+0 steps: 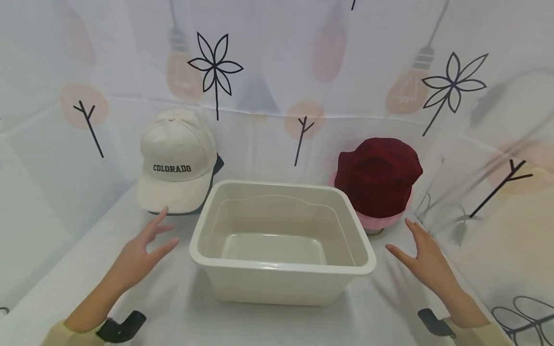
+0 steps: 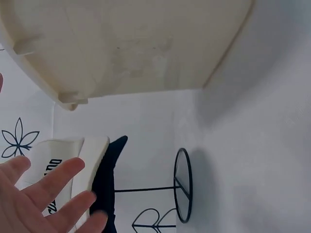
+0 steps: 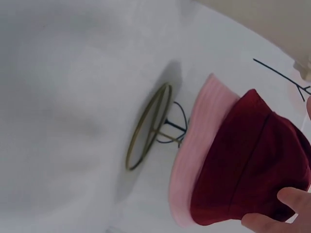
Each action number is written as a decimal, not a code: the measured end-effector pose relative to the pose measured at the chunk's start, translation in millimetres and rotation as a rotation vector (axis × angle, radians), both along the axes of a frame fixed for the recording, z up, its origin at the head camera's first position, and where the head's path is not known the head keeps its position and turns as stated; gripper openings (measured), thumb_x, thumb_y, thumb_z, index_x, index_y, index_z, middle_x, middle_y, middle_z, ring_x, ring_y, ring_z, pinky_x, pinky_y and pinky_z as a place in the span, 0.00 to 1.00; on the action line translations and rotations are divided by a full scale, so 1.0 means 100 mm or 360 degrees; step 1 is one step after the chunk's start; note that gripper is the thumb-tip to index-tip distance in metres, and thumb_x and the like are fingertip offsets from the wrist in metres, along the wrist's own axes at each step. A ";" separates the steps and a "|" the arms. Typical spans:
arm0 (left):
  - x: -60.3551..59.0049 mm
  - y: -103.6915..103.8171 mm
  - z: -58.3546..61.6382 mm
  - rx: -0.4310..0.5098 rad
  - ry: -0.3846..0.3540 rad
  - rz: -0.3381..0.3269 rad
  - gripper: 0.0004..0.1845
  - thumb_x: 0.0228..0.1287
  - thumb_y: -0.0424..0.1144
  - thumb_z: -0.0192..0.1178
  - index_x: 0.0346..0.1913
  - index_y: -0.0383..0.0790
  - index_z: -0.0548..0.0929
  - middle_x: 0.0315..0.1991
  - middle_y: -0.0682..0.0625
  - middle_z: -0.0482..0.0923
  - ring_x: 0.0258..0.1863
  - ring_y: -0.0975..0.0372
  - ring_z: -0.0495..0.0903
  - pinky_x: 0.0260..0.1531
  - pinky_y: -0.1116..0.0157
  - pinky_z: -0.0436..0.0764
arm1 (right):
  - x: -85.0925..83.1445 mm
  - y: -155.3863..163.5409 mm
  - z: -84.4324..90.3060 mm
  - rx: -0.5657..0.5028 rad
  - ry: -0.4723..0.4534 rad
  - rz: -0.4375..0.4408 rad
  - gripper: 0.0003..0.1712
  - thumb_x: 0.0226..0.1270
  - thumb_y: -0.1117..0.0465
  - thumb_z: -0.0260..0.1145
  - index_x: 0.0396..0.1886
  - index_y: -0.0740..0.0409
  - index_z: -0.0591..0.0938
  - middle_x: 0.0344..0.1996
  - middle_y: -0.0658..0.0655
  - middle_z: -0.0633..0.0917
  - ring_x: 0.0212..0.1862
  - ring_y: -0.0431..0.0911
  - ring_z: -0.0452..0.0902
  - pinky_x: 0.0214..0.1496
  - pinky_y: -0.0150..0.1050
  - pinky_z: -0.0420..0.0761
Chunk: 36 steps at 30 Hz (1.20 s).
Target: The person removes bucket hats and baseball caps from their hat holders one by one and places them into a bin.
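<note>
A cream cap lettered COLORADO sits at the left, over a dark navy hat whose edge shows beneath it. My left hand is in front of the cap, fingers spread and holding nothing. At the right, a dark red hat covers a pink hat; only the pink brim shows. Near these hats my right hand is held with thumb and fingers apart, gripping nothing. Between the hands stands a cream plastic tub, with nothing visible inside it.
A black wire stand holds up the left hats, and a brass-coloured ring stand is under the right ones. White patterned cloth hangs behind and along the sides. The tabletop is white.
</note>
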State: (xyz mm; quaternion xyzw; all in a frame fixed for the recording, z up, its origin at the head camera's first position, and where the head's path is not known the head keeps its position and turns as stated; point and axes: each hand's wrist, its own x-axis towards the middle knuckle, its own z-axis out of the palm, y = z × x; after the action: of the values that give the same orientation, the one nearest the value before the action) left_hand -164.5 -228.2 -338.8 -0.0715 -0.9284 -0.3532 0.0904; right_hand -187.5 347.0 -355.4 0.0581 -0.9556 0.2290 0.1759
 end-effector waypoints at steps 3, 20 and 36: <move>-0.01 0.04 0.02 0.0110 -0.0001 -0.0024 0.42 0.65 0.55 0.53 0.74 0.49 0.44 0.60 0.36 0.70 0.57 0.41 0.69 0.48 0.41 0.71 | -0.02 0.00 0.01 -0.0060 -0.0012 0.0000 0.53 0.60 0.44 0.65 0.71 0.69 0.49 0.65 0.77 0.55 0.65 0.71 0.49 0.57 0.69 0.53; -0.07 0.20 0.04 0.0716 -0.0105 -0.0255 0.42 0.64 0.44 0.60 0.73 0.46 0.47 0.61 0.32 0.66 0.54 0.44 0.73 0.41 0.61 0.80 | -0.14 -0.08 0.09 -0.0294 -0.0174 -0.0093 0.54 0.62 0.44 0.63 0.72 0.66 0.44 0.65 0.79 0.53 0.60 0.76 0.52 0.51 0.71 0.60; -0.13 0.31 0.08 0.0964 -0.0274 -0.0321 0.35 0.64 0.44 0.59 0.71 0.46 0.56 0.64 0.35 0.62 0.59 0.43 0.67 0.41 0.54 0.80 | -0.27 -0.09 0.14 -0.0558 -0.0288 -0.0130 0.50 0.65 0.44 0.59 0.73 0.63 0.43 0.68 0.74 0.51 0.63 0.72 0.51 0.53 0.68 0.64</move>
State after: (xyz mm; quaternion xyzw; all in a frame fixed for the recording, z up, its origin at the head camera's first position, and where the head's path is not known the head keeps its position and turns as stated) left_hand -177.3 -197.5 -331.1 -0.1027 -0.7737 -0.6252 -0.0067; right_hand -214.7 337.6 -341.6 -0.0331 -0.9146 0.3889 0.1058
